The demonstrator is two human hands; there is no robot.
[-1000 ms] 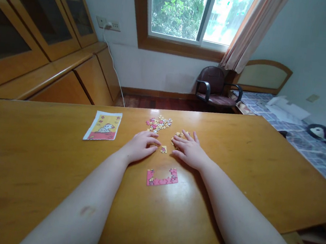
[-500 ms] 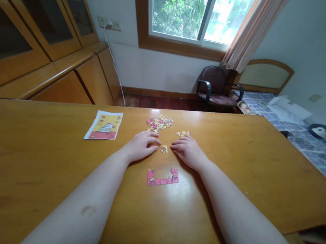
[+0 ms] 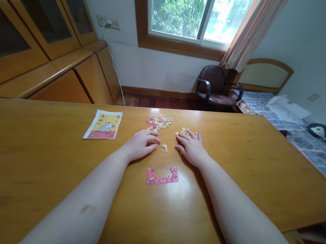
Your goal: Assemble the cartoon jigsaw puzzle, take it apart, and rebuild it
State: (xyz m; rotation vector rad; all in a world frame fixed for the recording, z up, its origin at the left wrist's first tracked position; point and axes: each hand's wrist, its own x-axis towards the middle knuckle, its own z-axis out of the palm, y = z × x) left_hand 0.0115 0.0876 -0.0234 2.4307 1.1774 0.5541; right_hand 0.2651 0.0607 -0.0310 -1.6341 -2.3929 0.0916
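While the left hand [image 3: 140, 145] and right hand [image 3: 192, 148] lie spread, pinching nothing, on the wooden surface [image 3: 26, 160], a lone jigsaw piece [image 3: 164, 148] sits between them; loose pieces [image 3: 159, 123] lie just ahead; a joined pink border section [image 3: 161, 177] lies nearer the person.

Colour key: picture card [image 3: 103, 125], yellow with red lower band and white cartoon figure; joined puzzle strip [image 3: 161, 180], pink; loose puzzle pieces [image 3: 159, 123], pink and yellow; far-right bedspread [image 3: 312, 147], blue-and-white check.
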